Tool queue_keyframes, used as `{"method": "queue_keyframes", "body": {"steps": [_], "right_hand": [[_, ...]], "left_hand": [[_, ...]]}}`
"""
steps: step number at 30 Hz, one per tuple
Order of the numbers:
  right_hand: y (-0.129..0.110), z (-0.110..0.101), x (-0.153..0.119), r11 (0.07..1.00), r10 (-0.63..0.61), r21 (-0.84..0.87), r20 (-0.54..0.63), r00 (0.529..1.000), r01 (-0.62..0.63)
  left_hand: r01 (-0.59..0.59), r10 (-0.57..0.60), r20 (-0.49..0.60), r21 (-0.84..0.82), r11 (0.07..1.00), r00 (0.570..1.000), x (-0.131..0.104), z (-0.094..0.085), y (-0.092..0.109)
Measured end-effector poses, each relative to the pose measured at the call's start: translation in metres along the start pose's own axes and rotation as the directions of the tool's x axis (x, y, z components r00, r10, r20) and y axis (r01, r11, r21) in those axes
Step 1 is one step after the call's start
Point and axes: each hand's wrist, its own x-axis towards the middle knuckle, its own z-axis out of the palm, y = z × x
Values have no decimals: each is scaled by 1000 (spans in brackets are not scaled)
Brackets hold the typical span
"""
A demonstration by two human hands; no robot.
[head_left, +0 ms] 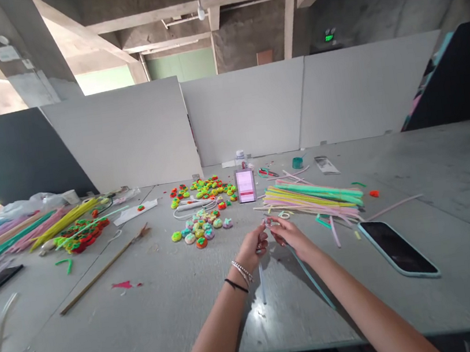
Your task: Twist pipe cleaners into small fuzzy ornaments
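Pinching a small lilac piece (267,223) between thumb and fingertips, the left hand (251,247) and right hand (292,236) meet closely above the gray table (172,324); the other fingers of the left hand curl inward. The piece is pale and compact, lying between the two sets of fingertips, its exact form too small to tell. A blue stem (313,278), slender and matte, runs from beneath the right hand in a gentle curve toward the table's near edge, beside the inner side of the right forearm. A paler stem (262,283), nearly straight, extends below the left hand; whether either stem joins the piece cannot be told. Beyond the right hand lies a loose bundle (308,196) of green, yellow and pink stems; left of the hands, a cluster of pastel rosettes (202,227). A phone (398,249) lies flat at right.
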Motion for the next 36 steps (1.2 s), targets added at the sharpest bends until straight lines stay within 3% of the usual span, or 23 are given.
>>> {"method": "queue_keyframes", "body": {"steps": [7, 17, 22, 27, 32, 34, 36], "right_hand": [[3, -5, 5, 998, -32, -51, 62, 998, 35], [-16, -10, -4, 990, -110, -62, 235, 966, 128], [-14, -9, -1, 959, -222, -128, 208, 953, 251], [-13, -3, -1, 947, -250, -173, 125, 960, 269], [-12, -3, -3, 963, -211, -153, 83, 974, 221], [-11, -4, -2, 970, -184, -152, 45, 982, 189], [-10, -5, -1, 979, -167, -123, -8, 986, 165]], "left_hand": [[42, -41, 73, -12, 999, 997, 0, -4, 3], [126, -112, 244, -42, 991, 963, -15, 1, 22], [146, -124, 298, -53, 988, 946, -16, 1, 23], [-68, 38, 239, 117, 991, 970, -16, 4, 20], [-230, 209, 97, 466, 854, 973, -10, 3, 19], [-285, 333, 25, 577, 765, 943, -8, 1, 19], [-370, 476, 18, 654, 659, 879, -8, 2, 21]]}}
